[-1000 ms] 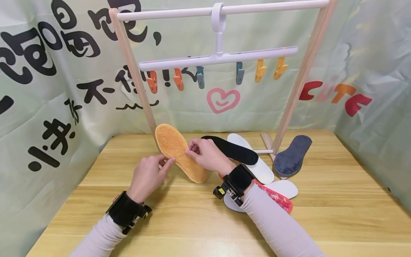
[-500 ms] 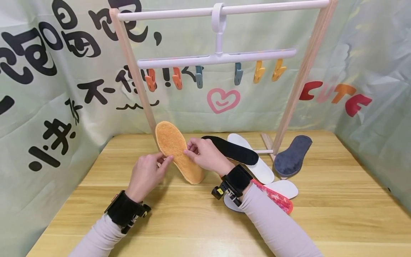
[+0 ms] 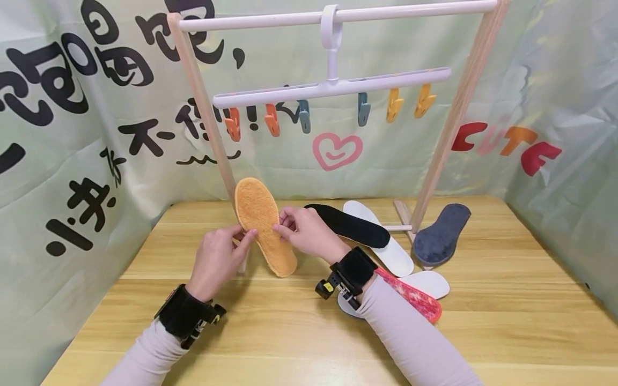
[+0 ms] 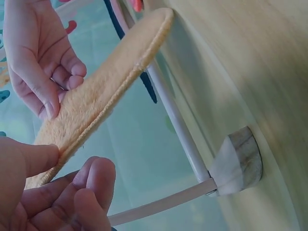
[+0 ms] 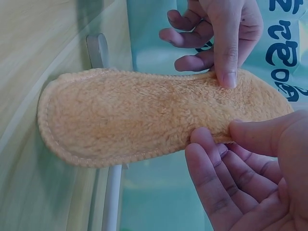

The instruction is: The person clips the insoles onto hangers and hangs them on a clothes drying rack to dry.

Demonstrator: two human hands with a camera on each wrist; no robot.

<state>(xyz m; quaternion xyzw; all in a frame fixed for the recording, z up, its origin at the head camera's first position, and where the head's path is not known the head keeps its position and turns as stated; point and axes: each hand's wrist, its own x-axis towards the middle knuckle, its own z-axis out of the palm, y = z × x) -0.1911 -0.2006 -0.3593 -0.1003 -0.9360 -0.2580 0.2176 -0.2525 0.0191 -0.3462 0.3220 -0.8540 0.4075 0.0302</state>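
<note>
Head: left hand (image 3: 216,260) pinches one long edge of the orange insole (image 3: 266,236), right hand (image 3: 309,233) the opposite edge; both grips thumb-to-finger, closed down to the insole's thickness. Insole tilted, in front of the left post (image 3: 205,107); whether its lower end touches the table (image 3: 289,332), cannot tell. Whole hanger (image 3: 333,86) and all six clips seen from here alone, also the grey insole (image 3: 439,236) beside the right post (image 3: 449,128).

Left wrist: insole almost edge-on, so thickness and raised rim show, which head does not give. Rack foot (image 4: 236,163) also clear.

Right wrist: plush face broadside; overcast stitching readable along the edge. Both thumbs lie on the plush; left hand's spare fingers curl loosely, off the insole.
</note>
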